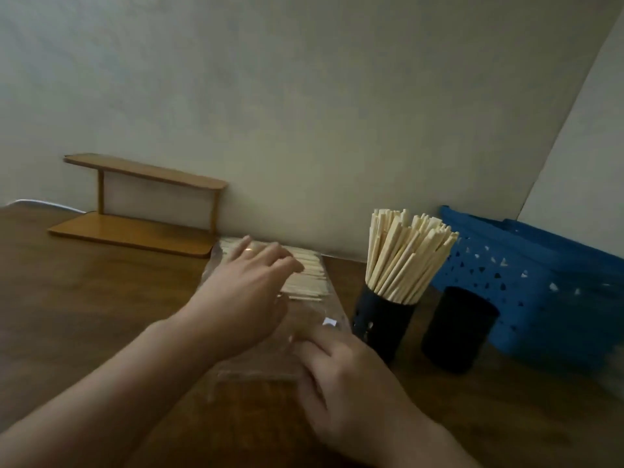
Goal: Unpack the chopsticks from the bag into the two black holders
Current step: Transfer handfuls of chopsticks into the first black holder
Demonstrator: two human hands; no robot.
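A clear plastic bag (pixel 314 319) lies on the wooden table, with pale wooden chopsticks (pixel 309 282) bunched in its far half. My left hand (pixel 250 292) reaches across the bag and rests on the chopsticks with its fingers spread. My right hand (pixel 341 376) presses the bag's near end flat against the table. To the right of the bag stand two black holders. The left holder (pixel 383 324) is packed with upright chopsticks (pixel 405 255). No chopsticks show above the rim of the right holder (pixel 456 332).
A blue perforated plastic basket (pixel 547 288) sits behind and to the right of the holders. A small wooden two-tier shelf (pixel 141 211) stands against the wall at the back left. The wall runs close behind the bag.
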